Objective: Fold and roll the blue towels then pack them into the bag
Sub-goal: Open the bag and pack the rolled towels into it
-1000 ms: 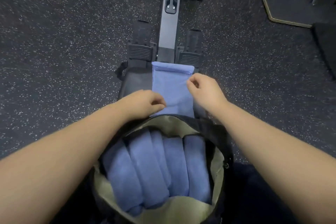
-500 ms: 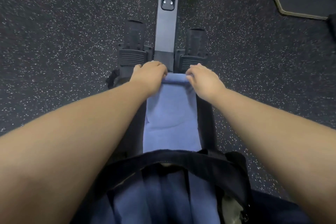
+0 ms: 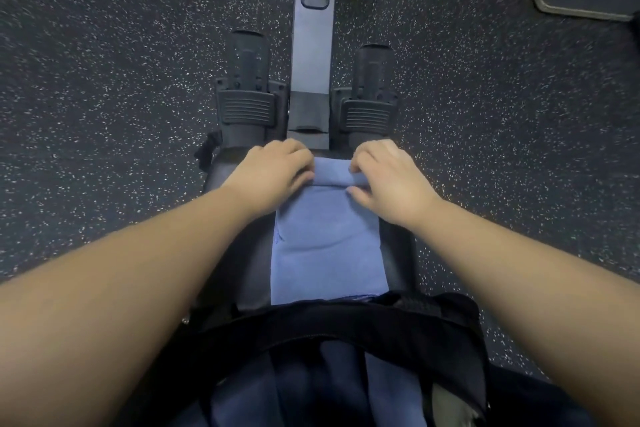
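A folded blue towel point(image 3: 327, 250) lies lengthwise on the dark seat of a rowing machine, its far end turned over into a small roll. My left hand point(image 3: 275, 172) grips the left end of that roll with curled fingers. My right hand point(image 3: 388, 177) grips the right end, thumb under the rolled edge. Close to me stands the dark bag point(image 3: 381, 326), open at the top, with several rolled blue towels point(image 3: 394, 395) inside it in shadow.
The rowing machine's grey rail point(image 3: 313, 28) runs away from me, with a black footrest point(image 3: 247, 94) on its left and another footrest point(image 3: 372, 94) on its right. Speckled dark rubber floor point(image 3: 104, 114) lies on both sides. A mat edge point(image 3: 571, 7) shows top right.
Both hands went from the towel's near part to its far end and have turned that end over into a small roll. The view has leaned forward over the bag.
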